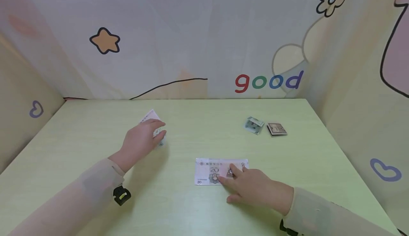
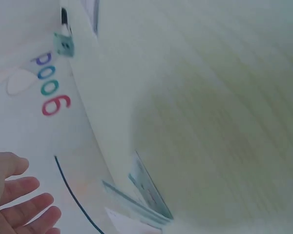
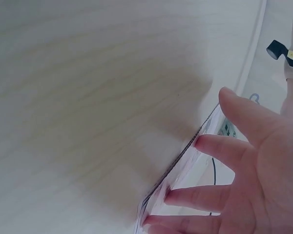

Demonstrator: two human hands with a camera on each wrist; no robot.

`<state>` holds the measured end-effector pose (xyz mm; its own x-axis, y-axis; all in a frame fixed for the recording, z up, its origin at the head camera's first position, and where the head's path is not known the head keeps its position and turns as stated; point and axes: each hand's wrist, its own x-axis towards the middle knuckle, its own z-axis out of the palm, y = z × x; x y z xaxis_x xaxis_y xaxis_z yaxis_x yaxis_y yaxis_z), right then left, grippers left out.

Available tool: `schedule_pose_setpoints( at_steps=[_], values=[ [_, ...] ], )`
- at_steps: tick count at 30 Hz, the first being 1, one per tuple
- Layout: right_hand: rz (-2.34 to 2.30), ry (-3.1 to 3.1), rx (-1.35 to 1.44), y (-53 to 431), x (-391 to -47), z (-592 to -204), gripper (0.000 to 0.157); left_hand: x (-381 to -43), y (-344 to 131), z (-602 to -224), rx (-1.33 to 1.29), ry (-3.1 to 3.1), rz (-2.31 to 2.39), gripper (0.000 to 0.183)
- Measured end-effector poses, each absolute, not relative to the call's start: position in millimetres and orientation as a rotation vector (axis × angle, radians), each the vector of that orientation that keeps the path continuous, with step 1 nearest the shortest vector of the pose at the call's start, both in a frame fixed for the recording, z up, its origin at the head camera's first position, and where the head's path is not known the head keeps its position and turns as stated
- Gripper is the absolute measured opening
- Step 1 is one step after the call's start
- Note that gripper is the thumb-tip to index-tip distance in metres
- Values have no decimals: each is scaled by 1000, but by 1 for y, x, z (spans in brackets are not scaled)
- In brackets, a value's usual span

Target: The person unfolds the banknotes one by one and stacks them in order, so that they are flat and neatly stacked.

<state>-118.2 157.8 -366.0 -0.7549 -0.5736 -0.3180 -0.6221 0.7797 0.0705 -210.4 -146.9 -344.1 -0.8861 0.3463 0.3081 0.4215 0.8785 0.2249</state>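
A pale pink and lilac play banknote (image 1: pixel 202 174) marked 20 lies flat near the middle of the table, its right part under my right hand (image 1: pixel 255 188). The fingers of that hand are spread, and their tips touch the note, as the right wrist view also shows. Farther left, my left hand (image 1: pixel 138 142) hovers over a standing folded banknote (image 1: pixel 151 115), which it partly covers in the head view. In the left wrist view, loose, gently bent fingers (image 2: pixel 31 202) stay apart from the folded banknotes (image 2: pixel 154 195), with nothing held.
At the back right of the table (image 1: pixel 96 122) lie a green folded banknote (image 1: pixel 254 125) and, beside it, a brown folded banknote (image 1: pixel 277 129). Printed cloth walls (image 1: pixel 179 33) border the table at the back and on both sides.
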Motion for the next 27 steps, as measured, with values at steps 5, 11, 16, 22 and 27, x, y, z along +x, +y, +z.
schedule_pose_setpoints(
  at_steps=[5, 11, 16, 22, 27],
  values=[
    [253, 2693, -935, 159, -118, -368, 59, -227, -159, -349, -432, -2841, -482, 30],
    [250, 2691, -933, 159, -119, -368, 59, -241, -160, -354, -355, -2901, -524, 35],
    [268, 2695, -923, 159, -119, -367, 59, -253, -160, -358, -252, -2966, -558, 40],
    [280, 2691, -920, 158, -118, -367, 59, -267, -162, -361, -139, -3044, -606, 46],
    [281, 2689, -919, 157, -118, -366, 59, -276, -161, -367, -62, -3054, -653, 50]
  ],
)
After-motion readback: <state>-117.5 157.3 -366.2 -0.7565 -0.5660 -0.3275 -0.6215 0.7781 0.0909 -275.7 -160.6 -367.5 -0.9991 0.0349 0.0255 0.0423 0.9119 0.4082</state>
